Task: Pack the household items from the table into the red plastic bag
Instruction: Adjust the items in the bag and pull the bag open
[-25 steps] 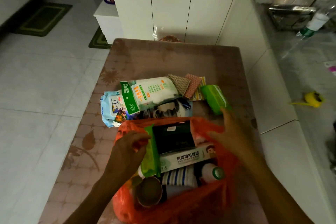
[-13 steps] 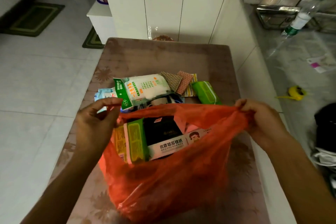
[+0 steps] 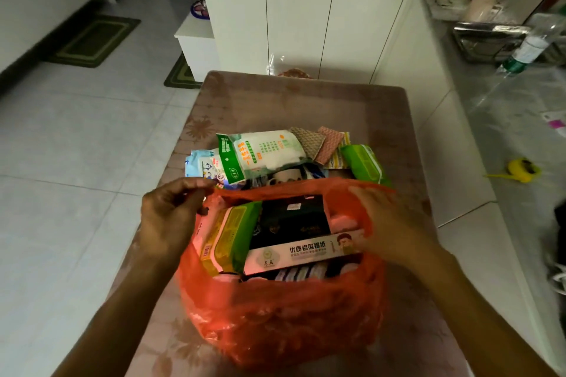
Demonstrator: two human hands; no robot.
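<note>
The red bag (image 3: 284, 315) stands on the tabletop (image 3: 306, 101) near its front edge, mouth open upward. The left hand (image 3: 171, 220) pinches the bag's left rim between thumb and fingertips, a grip closed on the plastic. The right hand (image 3: 389, 223) lies at the right rim with fingers spread fairly straight over the plastic and the end of the foil box (image 3: 303, 252); it is blurred, and whether it actually grasps anything I cannot tell. Inside the bag, the foil box lies across the front, with a black pack (image 3: 291, 220) behind it and a green-yellow pack (image 3: 232, 236) upright at the left. Beyond the bag, toward the middle of the tabletop, lie a white-green pouch (image 3: 263, 151), a blue pack (image 3: 202, 165) at its left, folded cloths (image 3: 321, 145) and a green wipes pack (image 3: 364, 164) at the right.
</note>
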